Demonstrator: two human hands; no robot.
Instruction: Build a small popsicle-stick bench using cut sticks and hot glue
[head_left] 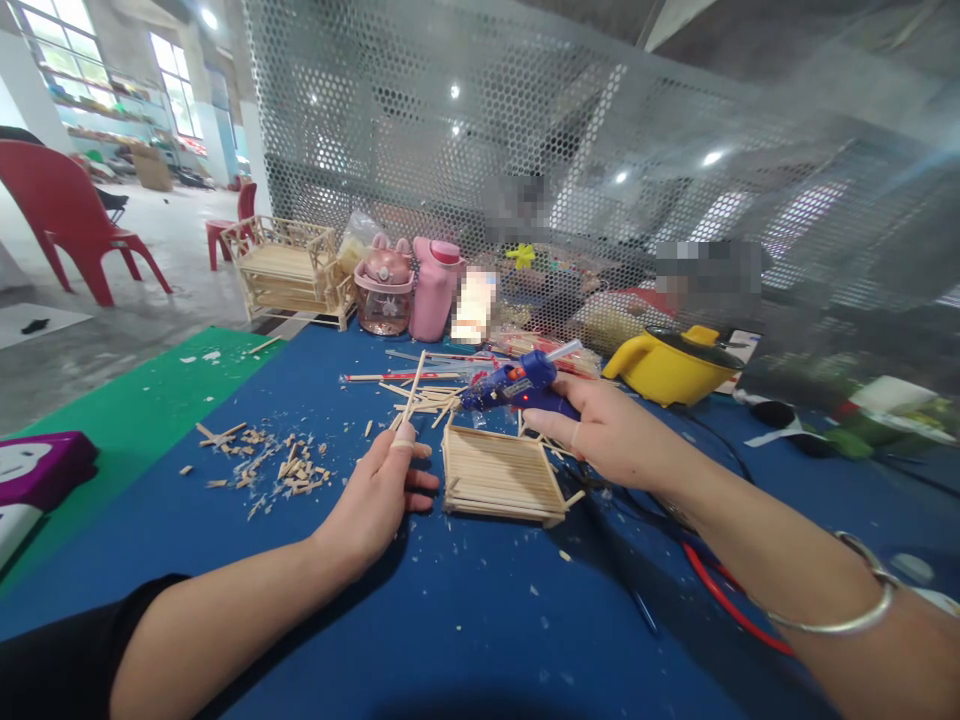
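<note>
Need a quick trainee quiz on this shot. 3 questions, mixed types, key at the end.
1. Fill in: the right hand holds a blue ____.
2. True or false: the left hand holds a thin wooden stick.
3. Where is the slatted wooden piece?
A) on the red chair
B) on the blue tabletop, between the two hands
C) inside the yellow pot

Key: 1. glue gun; 2. True; 3. B
</note>
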